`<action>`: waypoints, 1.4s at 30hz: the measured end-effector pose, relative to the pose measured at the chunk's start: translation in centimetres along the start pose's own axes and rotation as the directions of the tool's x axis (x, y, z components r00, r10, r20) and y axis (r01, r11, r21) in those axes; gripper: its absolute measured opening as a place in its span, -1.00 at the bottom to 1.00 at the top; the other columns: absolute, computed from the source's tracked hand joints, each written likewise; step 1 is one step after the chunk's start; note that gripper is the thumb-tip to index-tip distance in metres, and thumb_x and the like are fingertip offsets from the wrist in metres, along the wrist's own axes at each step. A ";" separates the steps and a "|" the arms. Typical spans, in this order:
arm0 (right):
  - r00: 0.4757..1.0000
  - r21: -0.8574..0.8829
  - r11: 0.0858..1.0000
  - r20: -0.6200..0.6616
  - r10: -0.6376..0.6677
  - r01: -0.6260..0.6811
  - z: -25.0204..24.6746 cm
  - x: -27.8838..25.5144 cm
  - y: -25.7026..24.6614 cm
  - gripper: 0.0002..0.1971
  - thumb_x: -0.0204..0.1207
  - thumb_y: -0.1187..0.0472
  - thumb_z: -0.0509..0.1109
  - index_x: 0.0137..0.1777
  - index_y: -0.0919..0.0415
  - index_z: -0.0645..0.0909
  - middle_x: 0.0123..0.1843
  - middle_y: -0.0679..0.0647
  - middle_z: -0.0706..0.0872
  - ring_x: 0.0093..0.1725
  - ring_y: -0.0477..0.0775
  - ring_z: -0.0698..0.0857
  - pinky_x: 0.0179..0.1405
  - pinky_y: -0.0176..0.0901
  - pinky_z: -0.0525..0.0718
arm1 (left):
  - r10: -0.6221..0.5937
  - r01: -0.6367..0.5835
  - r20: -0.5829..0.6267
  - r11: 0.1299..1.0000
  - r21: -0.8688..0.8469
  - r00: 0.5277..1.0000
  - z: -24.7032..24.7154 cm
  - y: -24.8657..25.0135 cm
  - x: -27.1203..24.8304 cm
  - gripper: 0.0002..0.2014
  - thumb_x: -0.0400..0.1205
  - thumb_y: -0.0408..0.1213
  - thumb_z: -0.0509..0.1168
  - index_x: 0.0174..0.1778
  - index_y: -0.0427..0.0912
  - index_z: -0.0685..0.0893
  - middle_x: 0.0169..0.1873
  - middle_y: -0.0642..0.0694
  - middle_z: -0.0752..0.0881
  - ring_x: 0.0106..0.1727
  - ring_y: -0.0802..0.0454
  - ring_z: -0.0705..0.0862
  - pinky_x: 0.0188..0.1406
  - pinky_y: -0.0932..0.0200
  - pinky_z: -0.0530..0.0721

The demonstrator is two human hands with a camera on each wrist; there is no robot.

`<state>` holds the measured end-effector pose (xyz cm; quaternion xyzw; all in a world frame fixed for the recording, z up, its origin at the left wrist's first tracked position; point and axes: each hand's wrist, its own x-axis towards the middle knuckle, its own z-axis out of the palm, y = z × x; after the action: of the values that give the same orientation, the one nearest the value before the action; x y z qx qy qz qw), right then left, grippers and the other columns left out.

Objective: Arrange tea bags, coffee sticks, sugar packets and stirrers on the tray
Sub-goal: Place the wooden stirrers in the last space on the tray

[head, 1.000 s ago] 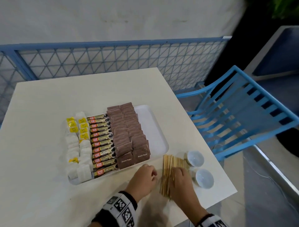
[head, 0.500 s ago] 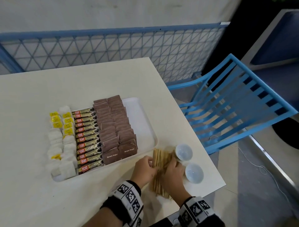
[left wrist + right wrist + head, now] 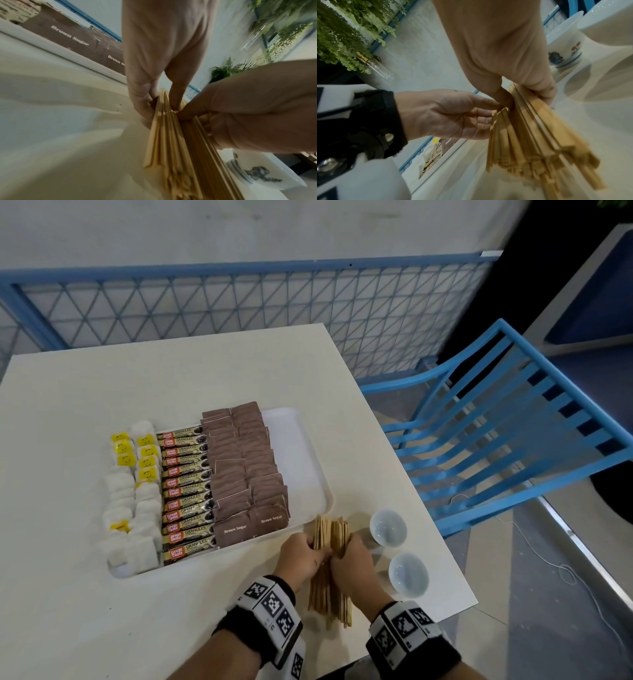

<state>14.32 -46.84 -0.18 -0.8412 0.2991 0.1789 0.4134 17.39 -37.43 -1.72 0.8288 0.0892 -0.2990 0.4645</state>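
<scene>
pale wooden stirrers (image 3: 330, 570) bunched thick, fanned, between both hands.

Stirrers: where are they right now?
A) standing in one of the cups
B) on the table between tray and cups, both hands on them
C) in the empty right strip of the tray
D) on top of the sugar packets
B: the stirrers lie as a bundle on the table, off the tray and left of the cups, with the left hand and right hand gripping them.
</scene>
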 end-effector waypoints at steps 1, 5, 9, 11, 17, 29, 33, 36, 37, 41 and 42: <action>1.000 0.019 1.000 0.005 -0.003 0.003 -0.1 0.0 -0.1 -0.77 0.55 0.35 0.23 0.18 0.34 0.42 0.13 0.22 0.63 0.11 0.14 0.64 0.06 -0.14 0.61 | 0.006 -0.006 0.005 1.000 0.008 1.000 -0.1 0.1 -0.1 -0.73 0.53 -0.18 0.42 0.04 -0.27 0.74 -0.07 -0.17 0.78 -0.05 -0.06 0.69 -0.14 0.20 0.55; 0.998 0.086 0.996 0.057 0.003 -0.008 -0.4 -0.2 -0.2 -0.86 0.55 0.35 0.22 0.08 0.24 0.45 0.00 0.12 0.65 0.01 0.06 0.65 0.04 -0.13 0.67 | 0.009 -0.010 0.040 1.000 0.016 0.999 -0.2 0.2 -0.3 -0.76 0.60 -0.23 0.32 0.12 -0.25 0.70 0.02 -0.17 0.76 -0.03 -0.03 0.67 -0.08 0.21 0.57; 0.995 0.135 0.990 0.102 0.016 -0.030 -0.8 0.2 -0.3 -0.88 0.54 0.41 0.16 -0.11 0.19 0.46 -0.19 0.04 0.59 -0.12 0.00 0.60 -0.16 -0.22 0.66 | 0.053 -0.053 -0.001 0.999 0.005 0.999 -0.5 0.2 -0.8 -0.75 0.60 -0.22 0.31 0.17 -0.19 0.68 0.05 -0.17 0.75 0.03 -0.08 0.68 -0.04 0.17 0.58; 0.992 0.147 0.988 0.126 0.030 -0.048 -0.9 0.4 -0.3 -0.86 0.53 0.43 0.14 -0.06 0.26 0.50 -0.20 0.05 0.59 -0.19 -0.03 0.58 -0.22 -0.24 0.62 | 0.069 -0.069 -0.004 0.998 0.003 0.998 -0.7 0.2 -1.1 -0.83 0.60 -0.28 0.28 0.09 -0.12 0.67 0.03 -0.23 0.75 0.06 -0.15 0.69 0.03 0.07 0.63; 0.983 0.210 0.970 0.155 0.094 -0.126 -1.1 0.7 -0.1 -0.91 0.59 0.38 0.10 -0.03 0.25 0.42 -0.22 0.03 0.51 -0.21 -0.07 0.50 -0.14 -0.19 0.53 | 0.035 -0.034 0.012 0.997 -0.071 0.999 -1.5 0.0 -1.2 -0.90 0.66 -0.34 0.16 0.01 -0.11 0.56 -0.09 -0.17 0.69 -0.17 0.00 0.64 -0.20 0.21 0.59; 0.956 0.371 0.924 0.292 -0.022 -0.092 -1.0 0.5 -2.0 -0.82 0.47 0.36 0.23 -0.09 0.37 0.66 -0.16 0.25 0.78 -0.19 0.11 0.78 -0.14 -0.04 0.80 | -0.103 0.212 0.228 0.820 -0.532 0.968 -3.3 -0.6 -0.9 -0.78 0.71 -0.34 0.08 0.03 -0.26 0.64 -0.04 -0.25 0.71 -0.08 -0.06 0.66 -0.10 0.10 0.56; 0.953 0.316 0.947 0.300 -0.050 -0.050 0.0 0.2 -3.3 -0.79 0.49 0.29 0.19 0.02 0.35 0.58 -0.04 0.30 0.73 -0.05 0.21 0.73 0.00 0.06 0.76 | -0.045 0.239 0.318 0.761 -0.603 0.947 -3.5 0.2 -1.6 -0.64 0.67 -0.03 0.17 0.24 -0.17 0.65 0.11 -0.23 0.75 0.09 -0.10 0.72 -0.04 0.07 0.70; 0.951 0.236 0.971 0.294 -0.095 0.024 0.0 -0.1 -4.4 -0.74 0.60 0.30 0.11 0.03 0.40 0.61 -0.03 0.31 0.73 -0.05 0.21 0.71 -0.01 0.00 0.71 | -0.056 0.255 0.328 0.755 -0.604 0.943 -3.5 0.9 -1.7 -0.51 0.60 0.07 0.23 0.34 -0.17 0.56 0.15 -0.18 0.73 0.15 -0.06 0.70 -0.13 0.18 0.71; 0.946 0.190 0.981 0.305 -0.107 0.050 0.0 -0.4 -4.8 -0.71 0.61 0.30 0.07 0.08 0.42 0.61 0.02 0.34 0.72 -0.02 0.23 0.71 0.05 0.05 0.70 | -0.066 0.260 0.327 0.759 -0.597 0.943 -3.5 1.1 -1.6 -0.48 0.56 0.08 0.27 0.36 -0.16 0.54 0.15 -0.17 0.73 0.15 -0.06 0.70 -0.14 0.19 0.71; 0.931 0.174 0.984 0.351 -0.103 0.043 -0.4 -0.9 -5.6 -0.66 0.56 0.43 0.05 0.21 0.45 0.57 0.15 0.36 0.68 0.17 0.24 0.67 0.24 0.03 0.66 | -0.092 0.277 0.321 0.752 -0.598 0.943 -3.6 1.1 -1.3 -0.43 0.46 0.08 0.38 0.33 -0.16 0.58 0.09 -0.18 0.76 0.15 -0.08 0.70 0.04 0.10 0.69; 0.926 0.189 0.981 0.359 -0.115 0.048 -0.6 -1.0 -5.7 -0.66 0.53 0.46 0.08 0.21 0.45 0.57 0.15 0.36 0.68 0.18 0.24 0.66 0.23 -0.01 0.66 | -0.107 0.284 0.314 0.749 -0.599 0.943 -3.7 1.1 -1.2 -0.43 0.46 0.09 0.38 0.32 -0.16 0.58 0.09 -0.18 0.75 0.16 -0.09 0.69 0.11 0.06 0.67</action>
<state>17.24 -44.26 4.10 -0.7645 0.1954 0.2890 0.5421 18.37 -34.82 1.19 0.5615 0.2104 -0.4043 0.6906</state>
